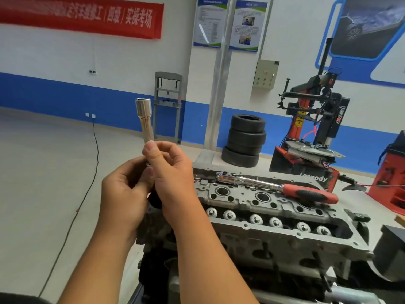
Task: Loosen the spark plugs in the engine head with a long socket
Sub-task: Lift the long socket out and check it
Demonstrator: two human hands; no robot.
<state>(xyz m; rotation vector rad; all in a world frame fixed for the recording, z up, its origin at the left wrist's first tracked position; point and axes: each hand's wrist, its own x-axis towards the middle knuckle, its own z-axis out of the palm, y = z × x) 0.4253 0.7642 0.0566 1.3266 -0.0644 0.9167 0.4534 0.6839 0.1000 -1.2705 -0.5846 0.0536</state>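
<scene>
Head view shows both hands raised together in front of the engine head (274, 218), gripping the lower end of the long socket (145, 119). The right hand (173, 174) pinches the socket's shaft between thumb and curled fingers; the left hand (125, 189) curls round the bottom end just below that pinch. Above the grip the chrome socket stands nearly upright, its wider open end on top. To the right of the grip and lower, a ratchet wrench (278, 188) with a red and black handle lies across the top of the engine head, touching it. Beyond the grip stands a stack of tyres (244, 142); further right, a tyre changer (317, 128) reads "power" on its column. A red banner (81, 17) above carries white Chinese characters, too blurred to read.
</scene>
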